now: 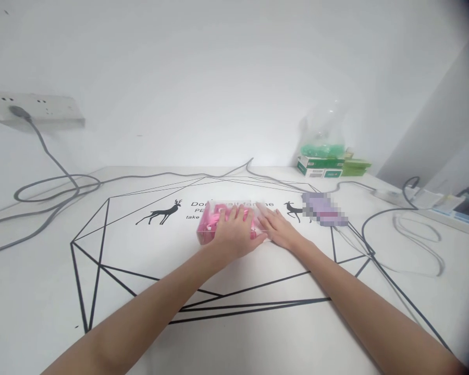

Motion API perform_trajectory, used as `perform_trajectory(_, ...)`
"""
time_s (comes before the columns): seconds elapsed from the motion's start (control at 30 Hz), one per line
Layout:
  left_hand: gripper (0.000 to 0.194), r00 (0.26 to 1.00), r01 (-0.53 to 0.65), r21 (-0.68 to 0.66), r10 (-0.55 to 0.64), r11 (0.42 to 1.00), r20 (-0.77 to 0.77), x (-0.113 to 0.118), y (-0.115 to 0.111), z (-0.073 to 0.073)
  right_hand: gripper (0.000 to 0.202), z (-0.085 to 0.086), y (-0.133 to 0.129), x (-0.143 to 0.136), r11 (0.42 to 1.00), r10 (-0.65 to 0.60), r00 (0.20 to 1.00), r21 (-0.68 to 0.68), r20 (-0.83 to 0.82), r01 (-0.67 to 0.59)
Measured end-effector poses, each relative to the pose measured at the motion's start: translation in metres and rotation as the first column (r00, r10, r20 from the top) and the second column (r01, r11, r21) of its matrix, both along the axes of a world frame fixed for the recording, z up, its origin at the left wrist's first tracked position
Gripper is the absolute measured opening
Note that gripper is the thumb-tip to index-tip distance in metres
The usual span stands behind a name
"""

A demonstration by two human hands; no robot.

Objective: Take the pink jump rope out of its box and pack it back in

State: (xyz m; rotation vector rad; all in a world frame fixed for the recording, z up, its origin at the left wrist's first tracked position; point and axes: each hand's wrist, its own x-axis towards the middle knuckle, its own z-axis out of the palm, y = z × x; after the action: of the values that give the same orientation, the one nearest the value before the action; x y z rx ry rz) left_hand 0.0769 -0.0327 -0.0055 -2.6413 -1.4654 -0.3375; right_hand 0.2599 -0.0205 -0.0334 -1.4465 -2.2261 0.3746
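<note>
A clear plastic box (205, 229) with pink contents lies on the white table mat (148, 260) in the middle of the view. My left hand (235, 232) rests on top of the box with its fingers spread over it. Just right of the box, my right hand (280, 229) lies low with its fingers stretched toward the box's right end, where a clear flap or wrapping (261, 213) shows. Both palms are hidden from view.
A pixelated purple item (324, 209) lies to the right. Green-and-white boxes (320, 169) under a clear bag (322, 130) stand by the wall. Grey cables (148, 176) run along the back and left. More cables and a power strip (449, 217) are at the right.
</note>
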Motion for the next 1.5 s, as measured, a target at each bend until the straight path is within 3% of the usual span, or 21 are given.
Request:
perform_trajectory(0.2, 0.077, 0.999, -0.011, 0.040, 0.010, 0.999, 0.036, -0.001, -0.001, -0.005, 0.057, 0.001, -0.001, 0.003, 0.999, 0.020, 0.973, 0.036, -0.228, -0.012)
perform_trajectory(0.37, 0.063, 0.999, -0.010, 0.031, 0.009, 0.999, 0.033, -0.001, 0.000, -0.003, 0.057, 0.001, -0.001, 0.006, 0.998, 0.038, 0.948, 0.065, -0.317, -0.018)
perform_trajectory(0.63, 0.061, 0.999, 0.012, 0.073, -0.015, 0.997, 0.050, -0.001, -0.002, -0.002, 0.063, -0.005, 0.000, 0.006, 0.981, 0.153, 0.968, 0.152, -0.201, -0.123)
perform_trajectory(0.8, 0.061, 0.996, 0.053, 0.167, -0.064, 0.984, 0.064, -0.006, -0.003, -0.003, 0.062, -0.004, 0.001, 0.006, 0.974, 0.172, 0.958, 0.185, -0.232, -0.130)
perform_trajectory(1.0, 0.050, 0.953, 0.288, 0.318, -0.301, 0.904, -0.006, -0.018, 0.003, 0.002, 0.058, -0.005, 0.002, 0.006, 0.979, 0.168, 0.946, 0.158, -0.278, -0.128)
perform_trajectory(1.23, 0.028, 0.890, 0.456, 0.240, -0.435, 0.857, -0.137, -0.028, 0.010, 0.002, 0.067, -0.008, 0.004, 0.008, 0.994, 0.101, 0.954, 0.071, -0.282, -0.084)
perform_trajectory(1.5, 0.027, 0.893, 0.450, 0.278, -0.415, 0.849, -0.175, -0.027, 0.012, -0.005, 0.064, -0.010, 0.004, 0.009, 0.991, 0.091, 0.977, 0.115, -0.195, -0.069)
